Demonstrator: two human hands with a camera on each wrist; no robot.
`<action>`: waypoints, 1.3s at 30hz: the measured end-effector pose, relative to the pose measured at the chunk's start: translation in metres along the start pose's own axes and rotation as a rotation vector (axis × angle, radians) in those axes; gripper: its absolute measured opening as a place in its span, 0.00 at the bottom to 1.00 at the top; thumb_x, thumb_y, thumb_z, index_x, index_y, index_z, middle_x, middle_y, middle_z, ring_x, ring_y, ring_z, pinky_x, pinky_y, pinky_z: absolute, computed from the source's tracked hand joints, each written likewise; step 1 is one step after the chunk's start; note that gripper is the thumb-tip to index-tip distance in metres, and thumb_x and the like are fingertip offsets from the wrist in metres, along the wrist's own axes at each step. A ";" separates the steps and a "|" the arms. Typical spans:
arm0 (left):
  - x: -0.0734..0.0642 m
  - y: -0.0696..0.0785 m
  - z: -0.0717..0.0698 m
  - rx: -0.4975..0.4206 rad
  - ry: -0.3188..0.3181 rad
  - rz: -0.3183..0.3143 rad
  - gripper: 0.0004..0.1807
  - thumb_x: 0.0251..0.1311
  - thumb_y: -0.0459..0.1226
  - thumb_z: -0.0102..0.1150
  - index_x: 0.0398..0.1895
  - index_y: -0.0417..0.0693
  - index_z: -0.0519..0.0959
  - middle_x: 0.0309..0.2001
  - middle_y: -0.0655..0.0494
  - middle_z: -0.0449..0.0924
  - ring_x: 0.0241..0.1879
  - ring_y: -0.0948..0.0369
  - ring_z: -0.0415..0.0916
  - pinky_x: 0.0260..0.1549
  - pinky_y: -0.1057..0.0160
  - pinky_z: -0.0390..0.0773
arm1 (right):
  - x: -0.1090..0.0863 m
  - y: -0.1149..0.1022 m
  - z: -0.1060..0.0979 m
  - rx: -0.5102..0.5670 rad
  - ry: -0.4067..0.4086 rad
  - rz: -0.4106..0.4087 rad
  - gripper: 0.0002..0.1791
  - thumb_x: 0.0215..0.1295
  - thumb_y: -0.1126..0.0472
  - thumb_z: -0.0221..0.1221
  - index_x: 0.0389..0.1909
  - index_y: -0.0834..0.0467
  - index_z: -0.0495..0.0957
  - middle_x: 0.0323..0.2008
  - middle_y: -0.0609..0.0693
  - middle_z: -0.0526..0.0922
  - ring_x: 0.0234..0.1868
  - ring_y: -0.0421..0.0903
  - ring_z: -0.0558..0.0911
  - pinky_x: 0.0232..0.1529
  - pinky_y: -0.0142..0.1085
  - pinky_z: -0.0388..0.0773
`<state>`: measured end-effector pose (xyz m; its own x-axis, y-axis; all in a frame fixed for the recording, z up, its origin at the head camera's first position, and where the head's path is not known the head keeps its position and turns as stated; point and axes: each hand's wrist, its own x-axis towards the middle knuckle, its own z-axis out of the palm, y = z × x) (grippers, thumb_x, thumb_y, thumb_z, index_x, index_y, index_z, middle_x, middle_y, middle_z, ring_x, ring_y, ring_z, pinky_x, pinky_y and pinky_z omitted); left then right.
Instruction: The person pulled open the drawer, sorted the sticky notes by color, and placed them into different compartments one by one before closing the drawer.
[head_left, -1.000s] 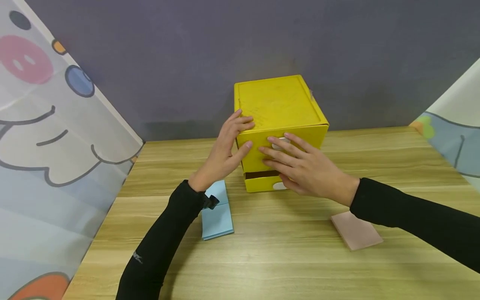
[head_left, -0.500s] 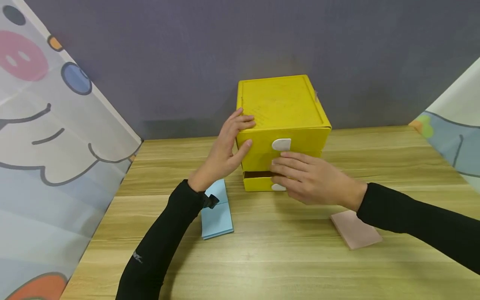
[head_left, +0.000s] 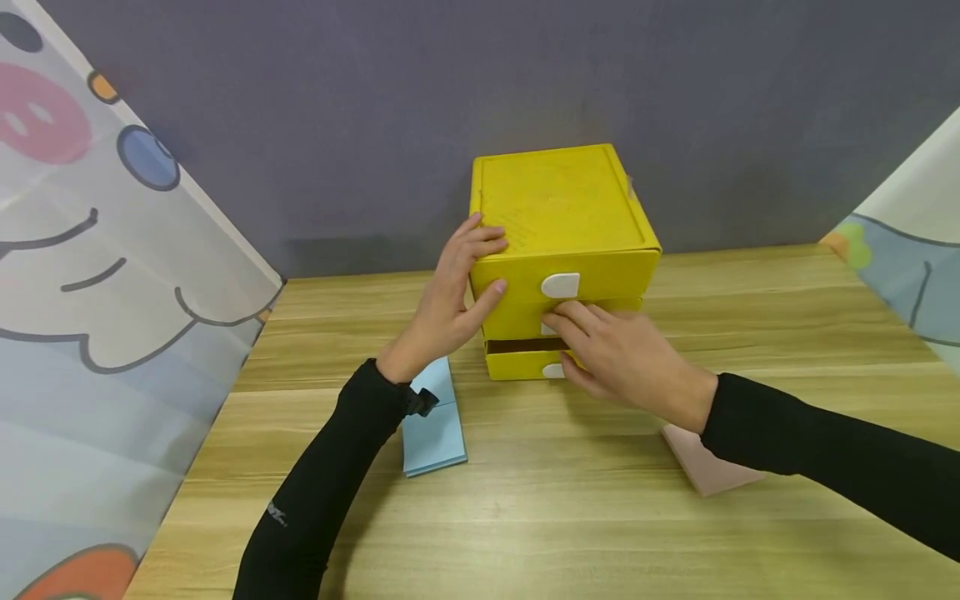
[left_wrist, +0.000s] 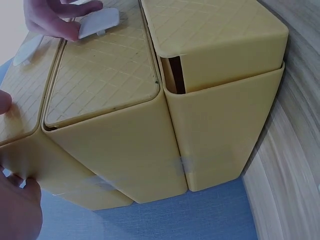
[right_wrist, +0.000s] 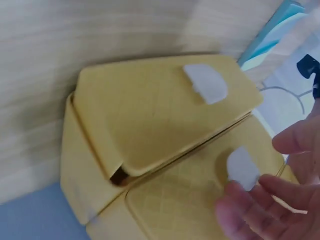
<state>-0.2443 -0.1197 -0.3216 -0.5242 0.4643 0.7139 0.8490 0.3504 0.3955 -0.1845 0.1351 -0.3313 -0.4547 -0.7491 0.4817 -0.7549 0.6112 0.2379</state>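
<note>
A yellow cabinet (head_left: 558, 200) of three stacked drawers stands against the dark wall. The bottom drawer (head_left: 517, 365) sticks out a little, showing a dark gap, while the top and middle drawers look closed. My left hand (head_left: 450, 300) rests on the cabinet's upper left corner, fingers on the top and thumb on the front. At the front, my right hand (head_left: 626, 354) holds the white handle (left_wrist: 100, 21) of the middle drawer between thumb and fingers. Above it is the top drawer's white handle (head_left: 561, 285). The bottom drawer's handle (right_wrist: 207, 82) shows plainly in the right wrist view.
Light blue paper pads (head_left: 435, 437) lie on the wooden table (head_left: 540, 517), left of the cabinet and partly under my left wrist. A pink pad (head_left: 708, 462) lies to the right, partly covered by my right sleeve. Cartoon-printed sheets (head_left: 97, 317) flank the table.
My right hand has moved down from the top drawer's front to the middle drawer's handle, its spread fingers now curled in. My left hand keeps its place on the corner.
</note>
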 end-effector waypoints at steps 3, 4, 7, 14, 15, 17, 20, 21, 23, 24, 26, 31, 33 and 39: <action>-0.002 0.001 -0.004 0.010 0.001 -0.008 0.21 0.69 0.31 0.56 0.64 0.37 0.70 0.68 0.38 0.69 0.81 0.44 0.50 0.84 0.52 0.47 | 0.004 -0.003 0.000 0.059 -0.026 0.018 0.27 0.60 0.56 0.70 0.58 0.64 0.77 0.49 0.57 0.80 0.32 0.44 0.81 0.23 0.32 0.80; -0.002 0.001 -0.005 0.011 -0.005 -0.012 0.21 0.69 0.30 0.56 0.64 0.37 0.69 0.68 0.38 0.69 0.81 0.45 0.50 0.84 0.52 0.47 | 0.004 -0.004 -0.001 0.074 -0.030 0.024 0.27 0.61 0.57 0.70 0.58 0.64 0.77 0.49 0.57 0.80 0.30 0.43 0.80 0.22 0.31 0.78; -0.002 0.003 -0.007 0.010 -0.045 -0.031 0.22 0.71 0.31 0.56 0.66 0.37 0.68 0.70 0.40 0.67 0.82 0.47 0.48 0.84 0.54 0.46 | 0.004 -0.006 -0.004 0.095 -0.017 0.029 0.23 0.59 0.59 0.71 0.53 0.62 0.79 0.45 0.55 0.79 0.24 0.41 0.76 0.20 0.29 0.75; 0.000 0.004 -0.007 0.020 -0.098 -0.053 0.22 0.72 0.33 0.56 0.67 0.39 0.68 0.72 0.42 0.66 0.83 0.49 0.46 0.84 0.55 0.47 | -0.005 -0.018 -0.015 0.093 0.074 -0.058 0.08 0.66 0.59 0.66 0.43 0.56 0.81 0.32 0.47 0.76 0.20 0.37 0.70 0.20 0.26 0.69; 0.000 0.004 -0.007 0.024 -0.092 -0.051 0.22 0.72 0.32 0.56 0.67 0.39 0.68 0.71 0.42 0.67 0.82 0.49 0.47 0.84 0.55 0.47 | -0.007 -0.020 -0.017 0.090 0.087 -0.069 0.06 0.73 0.58 0.60 0.43 0.56 0.82 0.31 0.46 0.76 0.19 0.37 0.69 0.19 0.26 0.68; -0.001 0.004 -0.008 0.031 -0.079 -0.042 0.22 0.71 0.32 0.56 0.66 0.38 0.69 0.71 0.42 0.67 0.82 0.48 0.48 0.84 0.54 0.47 | -0.009 -0.026 -0.021 0.095 0.113 -0.085 0.16 0.81 0.55 0.46 0.42 0.54 0.82 0.30 0.45 0.75 0.18 0.36 0.67 0.18 0.25 0.65; -0.001 0.005 -0.008 0.041 -0.071 -0.039 0.22 0.71 0.32 0.56 0.66 0.38 0.69 0.71 0.41 0.67 0.82 0.48 0.48 0.84 0.55 0.47 | -0.014 -0.033 -0.030 0.107 0.101 -0.092 0.15 0.81 0.54 0.46 0.43 0.53 0.82 0.30 0.42 0.76 0.18 0.35 0.67 0.18 0.24 0.64; -0.001 0.005 -0.008 0.044 -0.071 -0.037 0.22 0.72 0.32 0.55 0.66 0.38 0.68 0.71 0.41 0.67 0.82 0.48 0.48 0.84 0.55 0.47 | -0.017 -0.036 -0.034 0.105 0.088 -0.091 0.08 0.78 0.56 0.54 0.43 0.52 0.82 0.31 0.42 0.76 0.19 0.35 0.69 0.18 0.24 0.66; -0.001 0.004 -0.007 0.047 -0.072 -0.035 0.22 0.72 0.33 0.55 0.67 0.37 0.68 0.71 0.41 0.67 0.82 0.48 0.48 0.84 0.56 0.47 | -0.022 -0.040 -0.040 0.087 0.048 -0.094 0.11 0.65 0.61 0.67 0.47 0.52 0.80 0.35 0.42 0.78 0.22 0.36 0.73 0.21 0.25 0.70; 0.000 0.004 -0.007 0.047 -0.071 -0.034 0.22 0.73 0.33 0.55 0.67 0.38 0.68 0.71 0.41 0.67 0.82 0.48 0.48 0.84 0.56 0.47 | -0.023 -0.043 -0.042 0.070 0.043 -0.100 0.12 0.65 0.62 0.67 0.48 0.53 0.80 0.37 0.43 0.79 0.25 0.37 0.76 0.22 0.27 0.73; 0.000 0.004 -0.007 0.051 -0.070 -0.023 0.22 0.73 0.33 0.54 0.67 0.37 0.68 0.71 0.41 0.67 0.82 0.48 0.48 0.84 0.57 0.46 | -0.024 -0.051 -0.041 0.045 0.064 -0.124 0.09 0.71 0.64 0.60 0.49 0.53 0.80 0.40 0.44 0.81 0.30 0.39 0.80 0.27 0.30 0.77; 0.000 0.004 -0.008 0.056 -0.054 -0.002 0.22 0.72 0.32 0.54 0.66 0.36 0.68 0.70 0.40 0.67 0.81 0.46 0.49 0.84 0.57 0.46 | -0.014 -0.088 -0.019 0.126 0.044 -0.189 0.14 0.80 0.54 0.47 0.49 0.52 0.82 0.43 0.43 0.85 0.42 0.42 0.83 0.43 0.35 0.81; 0.000 0.005 -0.008 0.062 -0.053 -0.001 0.22 0.72 0.32 0.54 0.66 0.36 0.68 0.70 0.40 0.67 0.81 0.46 0.49 0.84 0.57 0.46 | -0.009 -0.103 -0.007 0.171 -0.101 -0.206 0.18 0.74 0.49 0.56 0.56 0.53 0.80 0.51 0.44 0.86 0.51 0.42 0.83 0.52 0.36 0.81; 0.000 0.006 -0.007 0.084 -0.057 -0.001 0.22 0.73 0.33 0.54 0.66 0.36 0.68 0.70 0.40 0.67 0.81 0.46 0.50 0.84 0.58 0.46 | 0.007 -0.126 0.030 0.153 -0.393 -0.321 0.30 0.77 0.45 0.51 0.75 0.52 0.65 0.74 0.46 0.71 0.73 0.42 0.73 0.69 0.38 0.76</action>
<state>-0.2386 -0.1232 -0.3149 -0.5302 0.5082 0.6787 0.8410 0.4167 0.3450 -0.1068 0.0453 -0.3830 -0.3104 -0.9495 0.0454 -0.9322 0.3134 0.1810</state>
